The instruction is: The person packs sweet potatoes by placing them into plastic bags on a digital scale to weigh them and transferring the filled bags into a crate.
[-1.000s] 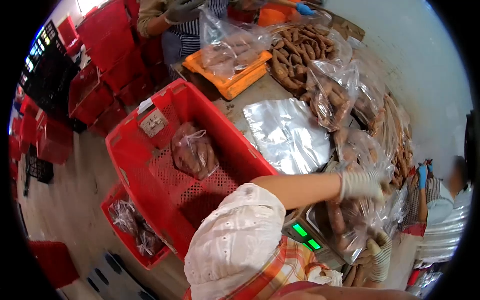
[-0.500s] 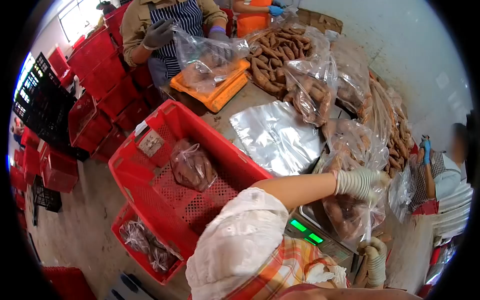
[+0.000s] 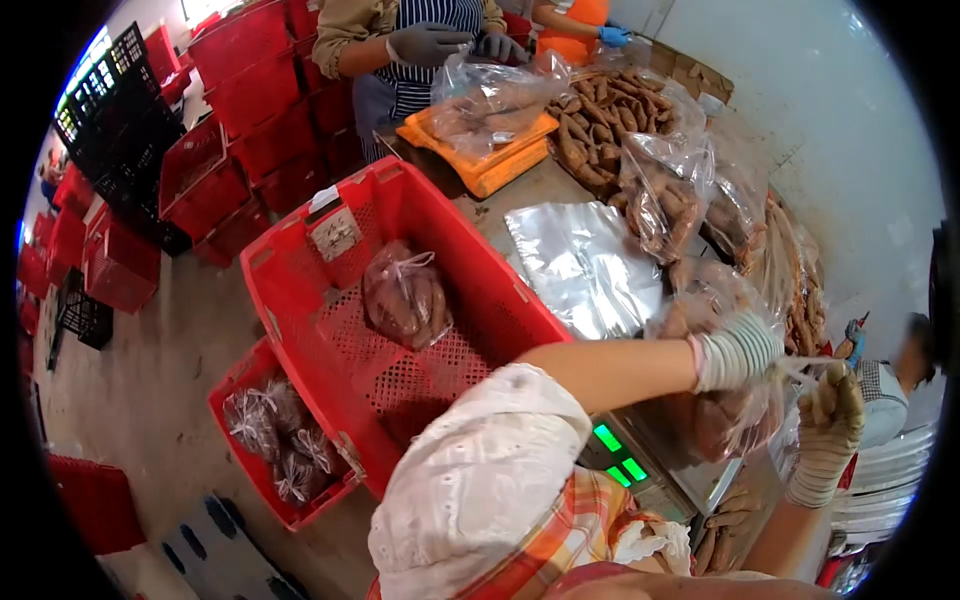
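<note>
My left hand (image 3: pixel 738 352), in a striped white glove, is closed at the neck of a clear bag of sweet potatoes (image 3: pixel 735 420) on the scale (image 3: pixel 650 480) with green digits. My right hand (image 3: pixel 830 425), in a soiled glove, is raised to the right of the bag. Its fingers are closed on a thin, stretched, whitish strand (image 3: pixel 800 366) that runs to my left hand. Whether the strand is a tie or twisted plastic cannot be made out. My left forearm hides part of the scale.
A red crate (image 3: pixel 410 385) holds one tied bag (image 3: pixel 407 295); a lower crate (image 3: pixel 290 515) holds several. Flat plastic bags (image 3: pixel 585 265) lie beside loose sweet potatoes (image 3: pixel 610 120). Across the table, a co-worker's gloved hands (image 3: pixel 430 45) are near an orange tray (image 3: pixel 490 175) bearing a bag.
My right hand has risen from below the bag to beside my left hand, the strand now stretched between them. The co-worker's hands have let go of the bag on the orange tray.
</note>
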`<state>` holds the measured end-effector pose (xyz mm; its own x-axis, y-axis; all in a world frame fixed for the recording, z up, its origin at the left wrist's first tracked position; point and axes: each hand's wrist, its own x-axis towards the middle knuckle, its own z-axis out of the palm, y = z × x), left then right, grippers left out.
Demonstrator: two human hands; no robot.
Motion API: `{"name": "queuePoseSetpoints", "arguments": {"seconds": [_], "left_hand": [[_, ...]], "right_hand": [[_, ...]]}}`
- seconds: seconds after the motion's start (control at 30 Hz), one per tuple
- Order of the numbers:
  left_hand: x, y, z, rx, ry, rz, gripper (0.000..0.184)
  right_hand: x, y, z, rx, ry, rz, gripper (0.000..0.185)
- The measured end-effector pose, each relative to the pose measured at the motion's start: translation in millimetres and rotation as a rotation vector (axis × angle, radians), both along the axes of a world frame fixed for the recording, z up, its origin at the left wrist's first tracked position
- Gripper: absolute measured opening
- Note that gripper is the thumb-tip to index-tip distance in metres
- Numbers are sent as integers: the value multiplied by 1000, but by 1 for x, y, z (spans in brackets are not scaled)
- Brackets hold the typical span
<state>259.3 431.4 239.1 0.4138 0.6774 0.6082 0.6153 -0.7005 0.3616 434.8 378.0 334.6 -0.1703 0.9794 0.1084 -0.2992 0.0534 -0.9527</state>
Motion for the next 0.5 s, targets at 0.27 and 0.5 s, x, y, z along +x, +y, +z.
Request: {"name": "queuePoseSetpoints", "arguments": {"seconds": [0.27, 0.5], "left_hand": [[-159, -99, 7, -272, -418, 204, 14], [-291, -174, -127, -461, -402, 1043, 29]], "right_hand": [[-58, -14, 2, 126, -150, 590, 50], [-14, 55, -66, -125, -176, 306, 35]]}}
